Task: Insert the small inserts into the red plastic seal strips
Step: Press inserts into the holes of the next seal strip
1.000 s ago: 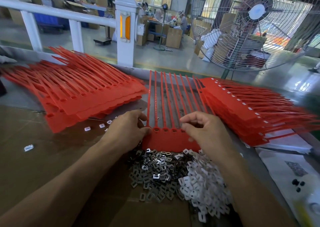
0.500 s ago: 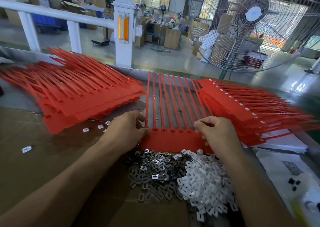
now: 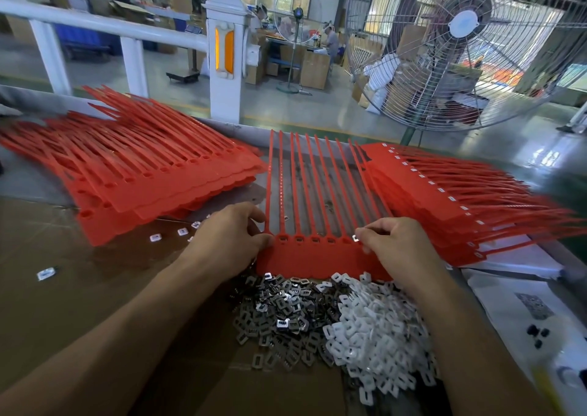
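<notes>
Head view: a stack of red strips point(image 3: 152, 180) lies far left on the tabletop point(image 3: 63, 288). The left hand point(image 3: 228, 241) pinches the left end of the centre strip sheet point(image 3: 317, 257), steadying it. The right hand point(image 3: 397, 244) has its grip closed on a white insert point(image 3: 355, 238) at the rightmost socket; seating looks under way, pressing it home comes next. Loose inserts point(image 3: 365, 330) crowd the near edge; a second stack point(image 3: 460, 199) hems in the right.
</notes>
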`<control>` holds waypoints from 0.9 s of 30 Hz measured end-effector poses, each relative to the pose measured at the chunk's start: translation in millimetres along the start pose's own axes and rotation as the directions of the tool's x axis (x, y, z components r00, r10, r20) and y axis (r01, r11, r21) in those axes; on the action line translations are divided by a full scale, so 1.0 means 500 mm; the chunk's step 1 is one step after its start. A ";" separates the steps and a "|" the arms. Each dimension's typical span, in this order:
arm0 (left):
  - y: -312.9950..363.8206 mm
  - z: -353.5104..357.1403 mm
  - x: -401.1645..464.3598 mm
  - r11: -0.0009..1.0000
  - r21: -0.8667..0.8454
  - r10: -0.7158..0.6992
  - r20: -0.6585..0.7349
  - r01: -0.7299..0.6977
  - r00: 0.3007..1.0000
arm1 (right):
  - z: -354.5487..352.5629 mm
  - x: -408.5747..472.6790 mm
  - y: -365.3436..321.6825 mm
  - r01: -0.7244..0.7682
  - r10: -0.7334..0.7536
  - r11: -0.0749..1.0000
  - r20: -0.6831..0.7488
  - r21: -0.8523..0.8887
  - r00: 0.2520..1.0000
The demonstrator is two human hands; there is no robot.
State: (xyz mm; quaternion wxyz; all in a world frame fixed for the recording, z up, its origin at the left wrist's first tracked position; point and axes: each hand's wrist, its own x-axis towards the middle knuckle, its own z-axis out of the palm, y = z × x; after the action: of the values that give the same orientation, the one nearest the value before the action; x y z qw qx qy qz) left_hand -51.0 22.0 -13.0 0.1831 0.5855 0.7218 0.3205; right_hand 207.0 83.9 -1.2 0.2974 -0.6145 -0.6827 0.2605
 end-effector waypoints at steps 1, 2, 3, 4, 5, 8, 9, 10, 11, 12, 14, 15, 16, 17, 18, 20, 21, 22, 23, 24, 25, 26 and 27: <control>0.000 0.000 0.000 1.000 0.001 0.000 0.000 0.000 1.000 | -0.001 -0.001 0.000 0.003 -0.003 1.000 0.012 -0.001 1.000; -0.001 0.000 0.000 1.000 0.003 0.001 0.002 -0.001 1.000 | -0.002 -0.003 0.000 0.011 -0.011 1.000 0.030 0.005 0.999; -0.001 0.000 0.000 1.000 0.005 0.002 0.004 -0.002 1.000 | -0.003 -0.005 -0.001 0.017 -0.018 1.000 0.052 0.011 0.999; -0.001 0.000 0.001 1.000 0.005 0.003 0.006 -0.003 1.000 | -0.004 -0.007 -0.002 0.020 -0.021 1.000 0.074 0.013 0.997; -0.002 0.000 0.001 1.000 0.004 0.003 0.009 -0.003 1.000 | -0.004 -0.008 -0.003 0.022 -0.022 1.000 0.090 0.003 0.996; -0.003 0.001 0.002 1.000 0.004 0.003 0.014 -0.003 1.000 | -0.005 -0.005 -0.002 0.023 -0.020 0.998 0.066 -0.050 0.998; -0.002 0.001 0.002 1.000 0.002 0.002 0.015 -0.002 1.000 | -0.006 -0.004 -0.002 0.026 -0.024 0.998 0.044 -0.056 0.999; -0.002 0.002 0.002 1.000 -0.001 0.002 0.014 -0.002 1.000 | -0.009 -0.003 -0.001 0.034 -0.032 0.998 0.028 -0.054 0.999; -0.003 0.002 0.003 1.000 -0.003 0.002 0.012 -0.002 1.000 | -0.012 -0.003 -0.001 0.044 -0.043 0.998 0.026 -0.047 0.999; -0.003 0.002 0.003 1.000 -0.002 0.004 0.008 -0.004 1.000 | -0.014 -0.004 -0.001 0.055 -0.054 0.998 0.041 -0.037 0.998; -0.004 0.002 0.003 1.000 0.005 0.008 0.001 -0.008 1.000 | -0.016 -0.008 -0.004 0.062 -0.059 0.998 0.109 -0.021 0.992; -0.004 0.002 0.004 1.000 0.007 0.009 -0.001 -0.009 1.000 | -0.016 -0.010 -0.005 0.054 -0.050 0.998 0.140 -0.028 0.989; -0.005 0.002 0.004 1.000 0.010 0.011 -0.001 -0.011 1.000 | -0.014 -0.011 -0.006 0.046 -0.038 0.998 0.154 -0.047 0.987; -0.006 0.002 0.004 1.000 0.011 0.012 0.000 -0.012 1.000 | -0.013 -0.012 -0.006 0.038 -0.027 0.997 0.150 -0.068 0.988; -0.006 0.003 0.004 1.000 0.011 0.011 0.002 -0.011 1.000 | -0.011 -0.012 -0.008 0.030 -0.018 0.996 0.141 -0.088 0.990; -0.006 0.003 0.004 1.000 0.011 0.009 0.001 -0.010 1.000 | -0.007 -0.011 -0.009 0.017 -0.001 0.993 0.133 -0.118 0.991; -0.006 0.003 0.005 1.000 0.014 0.011 0.000 -0.011 1.000 | -0.004 -0.011 -0.011 0.011 0.007 0.991 0.136 -0.133 0.991; -0.006 0.003 0.005 1.000 0.017 0.012 0.000 -0.012 1.000 | -0.002 -0.011 -0.012 0.008 0.013 0.989 0.139 -0.145 0.990; -0.006 0.003 0.006 1.000 0.019 0.013 -0.001 -0.013 1.000 | -0.001 -0.011 -0.012 0.005 0.017 0.988 0.141 -0.154 0.990; -0.006 0.003 0.006 1.000 0.019 0.012 -0.001 -0.012 1.000 | 0.001 -0.011 -0.012 0.003 0.020 0.987 0.143 -0.158 0.990; -0.005 0.004 0.006 1.000 0.018 0.012 -0.001 -0.012 1.000 | 0.001 -0.010 -0.011 0.002 0.021 0.987 0.142 -0.159 0.990; -0.005 0.004 0.006 1.000 0.018 0.012 -0.001 -0.012 1.000 | 0.001 -0.010 -0.011 0.004 0.019 0.987 0.140 -0.161 0.990; -0.005 0.004 0.005 1.000 0.017 0.012 -0.002 -0.012 1.000 | 0.001 -0.010 -0.010 0.008 0.015 0.987 0.137 -0.163 0.990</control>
State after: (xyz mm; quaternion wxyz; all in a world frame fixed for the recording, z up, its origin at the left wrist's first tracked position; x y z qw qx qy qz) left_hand -52.3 24.8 -15.9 0.1751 0.5912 0.7211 0.3161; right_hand 203.4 78.3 1.7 0.1976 -0.6185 -0.7195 0.2462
